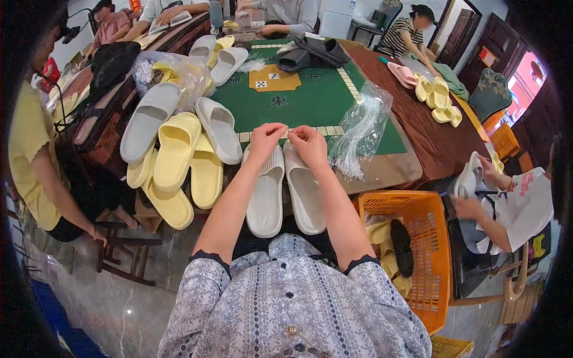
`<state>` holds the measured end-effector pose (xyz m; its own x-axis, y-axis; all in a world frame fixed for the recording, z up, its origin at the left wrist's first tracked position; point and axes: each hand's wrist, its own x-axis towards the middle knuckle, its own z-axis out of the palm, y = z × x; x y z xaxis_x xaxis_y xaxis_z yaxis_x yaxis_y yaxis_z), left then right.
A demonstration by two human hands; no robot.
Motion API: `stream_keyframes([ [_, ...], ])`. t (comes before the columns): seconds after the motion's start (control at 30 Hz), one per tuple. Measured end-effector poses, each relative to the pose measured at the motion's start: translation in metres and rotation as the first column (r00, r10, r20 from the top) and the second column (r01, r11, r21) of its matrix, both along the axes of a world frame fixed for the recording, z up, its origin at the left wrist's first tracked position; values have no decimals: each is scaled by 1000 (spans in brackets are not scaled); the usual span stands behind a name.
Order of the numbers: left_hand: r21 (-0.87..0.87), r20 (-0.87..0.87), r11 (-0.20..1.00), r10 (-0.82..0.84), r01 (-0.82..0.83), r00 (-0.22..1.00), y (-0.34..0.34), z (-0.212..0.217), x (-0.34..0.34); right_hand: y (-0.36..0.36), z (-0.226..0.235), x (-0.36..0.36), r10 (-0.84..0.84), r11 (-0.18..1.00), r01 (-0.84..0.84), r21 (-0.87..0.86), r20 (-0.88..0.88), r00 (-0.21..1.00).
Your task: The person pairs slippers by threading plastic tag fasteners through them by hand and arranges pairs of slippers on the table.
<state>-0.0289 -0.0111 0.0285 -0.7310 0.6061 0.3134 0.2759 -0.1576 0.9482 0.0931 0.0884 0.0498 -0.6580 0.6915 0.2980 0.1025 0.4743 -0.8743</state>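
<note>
A pair of light grey slippers stands side by side in front of me at the table's near edge, a left slipper point(264, 200) and a right slipper point(305, 194). Over their far ends, my left hand point(267, 140) and my right hand point(310, 145) meet with fingertips pinched close together. Whatever lies between the fingers is too small to make out. Just right of my right hand is a clear plastic bag point(361, 134) of thin white strands. To the left, yellow slippers point(177, 149) and grey slippers point(149, 122) lie in a pile.
A green mat point(262, 107) with a printed square covers the table. Dark slippers point(313, 52) sit at its far side; pink and yellow slippers point(437, 91) lie on brown cloth at right. An orange crate point(439, 262) holding slippers stands by my right side. Other people work around the tables.
</note>
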Motion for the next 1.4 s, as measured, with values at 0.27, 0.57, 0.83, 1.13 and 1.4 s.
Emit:
stream_keyframes([
  [0.27, -16, -53, 999, 42, -42, 998, -1, 1, 3, 1, -1, -1, -7, 1000, 6, 28, 18, 1000],
  [0.57, -14, -197, 996, 78, -83, 977, -2, 3, 10, -3, 3, 2, -27, 999, 27, 18, -10, 1000],
  [0.83, -49, -457, 988, 110, -149, 883, -4, 9, 18, -2, 2, 3, -28, 999, 28, 32, 11, 1000],
  [1.13, 6, -584, 994, 91, -108, 807, -5, 11, 20, 3, 1, 5, 26, 997, -27, -76, -14, 1000],
  [1.4, -39, -354, 988, 123, -146, 927, -6, 8, 19, 1, -6, -4, 0, 1000, 0, -13, 0, 1000],
])
